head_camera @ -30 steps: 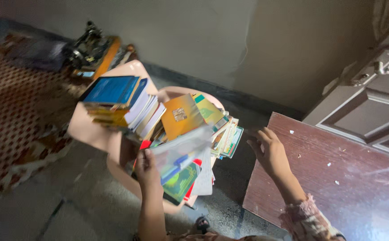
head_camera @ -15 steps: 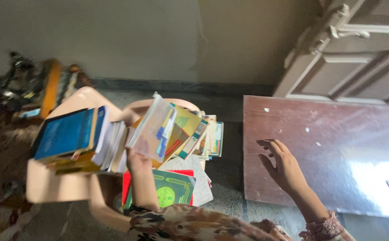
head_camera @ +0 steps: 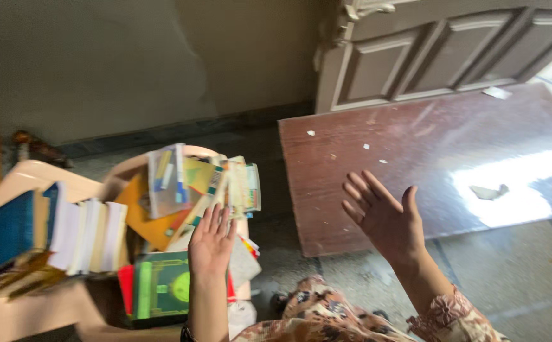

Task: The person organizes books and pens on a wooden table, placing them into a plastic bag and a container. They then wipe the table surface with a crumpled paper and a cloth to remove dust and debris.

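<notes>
Now your left hand (head_camera: pixel 211 244) rests flat, fingers spread, against the books (head_camera: pixel 187 190); your right hand (head_camera: pixel 384 218) hovers open over the desk (head_camera: pixel 428 145).

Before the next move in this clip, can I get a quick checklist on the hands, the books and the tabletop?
1. Left hand empty, fingers spread over the books: ok.
2. Right hand empty, open, raised in front of the tabletop: ok.
3. Book pile on the pink chair tidy: not ok, fanned and overhanging.
4. Green book lying flat: ok.
5. Dark red tabletop clean: not ok, paper scraps.
6. Side stack stable: cannot tell.
</notes>
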